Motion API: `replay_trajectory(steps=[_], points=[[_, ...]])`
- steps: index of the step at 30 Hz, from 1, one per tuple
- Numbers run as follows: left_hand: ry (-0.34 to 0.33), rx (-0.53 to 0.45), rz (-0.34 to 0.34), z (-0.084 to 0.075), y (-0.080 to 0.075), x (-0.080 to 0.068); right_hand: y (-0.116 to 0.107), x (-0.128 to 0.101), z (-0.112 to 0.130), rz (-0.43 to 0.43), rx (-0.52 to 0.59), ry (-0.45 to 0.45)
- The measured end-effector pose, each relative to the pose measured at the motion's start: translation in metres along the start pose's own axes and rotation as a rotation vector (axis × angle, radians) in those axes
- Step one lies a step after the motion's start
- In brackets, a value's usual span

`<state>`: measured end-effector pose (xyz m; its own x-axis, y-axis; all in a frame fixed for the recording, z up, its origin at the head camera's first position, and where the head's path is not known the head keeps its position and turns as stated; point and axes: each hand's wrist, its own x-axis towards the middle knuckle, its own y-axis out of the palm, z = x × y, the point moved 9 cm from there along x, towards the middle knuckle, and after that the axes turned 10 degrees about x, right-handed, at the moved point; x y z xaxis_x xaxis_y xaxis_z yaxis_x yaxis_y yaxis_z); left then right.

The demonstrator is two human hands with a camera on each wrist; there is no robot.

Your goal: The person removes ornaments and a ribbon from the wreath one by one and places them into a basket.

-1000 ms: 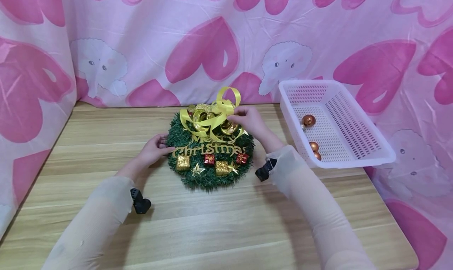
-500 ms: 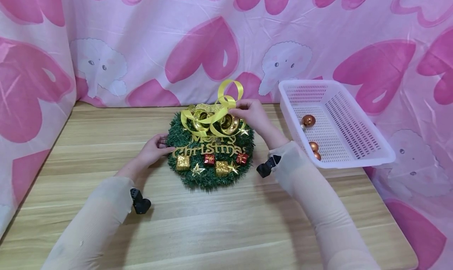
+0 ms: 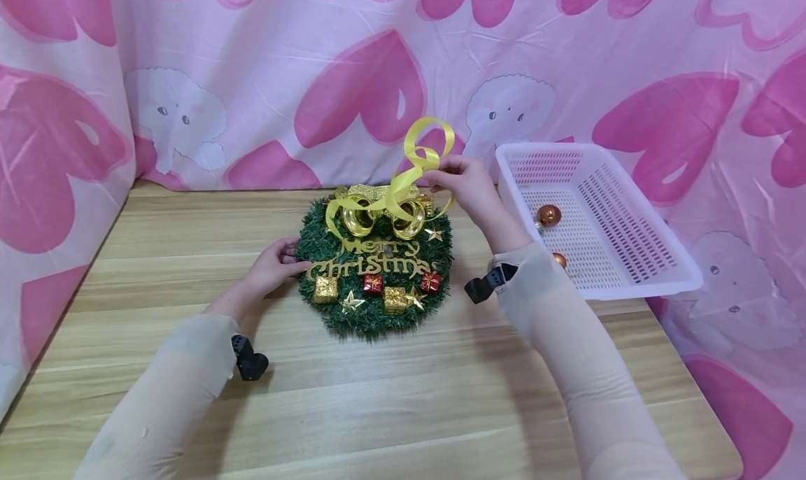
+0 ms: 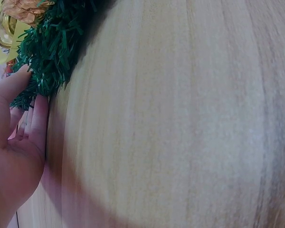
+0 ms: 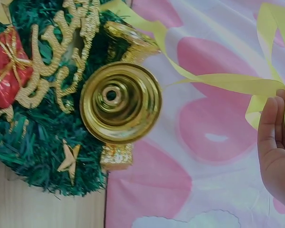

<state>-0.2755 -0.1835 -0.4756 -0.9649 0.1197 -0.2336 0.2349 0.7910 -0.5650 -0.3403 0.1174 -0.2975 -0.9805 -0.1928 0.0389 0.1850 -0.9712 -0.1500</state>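
A round green Christmas wreath [image 3: 378, 325] lies on the table, bearing gold "Merry Christmas" lettering, small red and gold gift boxes, gold stars and two gold bells [image 5: 121, 102]. At its left edge my left hand [image 3: 269, 266] grips the wreath; in the left wrist view the thumb lies on the greenery [image 4: 52, 52] with the fingers beneath. Above the wreath's upper right, my right hand [image 3: 469, 189] pinches a looped yellow ribbon [image 3: 404, 182]. One loop stands up above the fingers, while the loose ends trail down over the bells.
To the right stands a white perforated plastic basket [image 3: 642, 284] holding copper-coloured balls [image 3: 549, 215], one partly hidden by the right forearm. A pink curtain [image 3: 264, 60] with hearts hangs behind the wooden table [image 3: 352, 410].
My right hand has risen and moved right, drawing the yellow ribbon up off the wreath so that more of the bells shows. The left hand and the wreath have stayed in place.
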Motion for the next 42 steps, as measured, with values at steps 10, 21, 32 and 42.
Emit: replay_trajectory(steps=[10,21,32,42], points=[[0.007,0.001,0.004,-0.001,0.0,0.0,-0.024,0.005,0.012,-0.066,0.088,-0.022],[0.009,0.001,0.001,-0.002,0.0,-0.001,-0.051,0.004,0.025,-0.139,0.149,-0.062],[0.004,-0.008,0.002,-0.001,0.0,-0.001,-0.083,-0.001,0.033,-0.201,0.136,-0.037],[0.0,-0.012,0.001,-0.002,0.001,-0.002,-0.113,-0.004,0.045,-0.257,0.235,-0.097]])
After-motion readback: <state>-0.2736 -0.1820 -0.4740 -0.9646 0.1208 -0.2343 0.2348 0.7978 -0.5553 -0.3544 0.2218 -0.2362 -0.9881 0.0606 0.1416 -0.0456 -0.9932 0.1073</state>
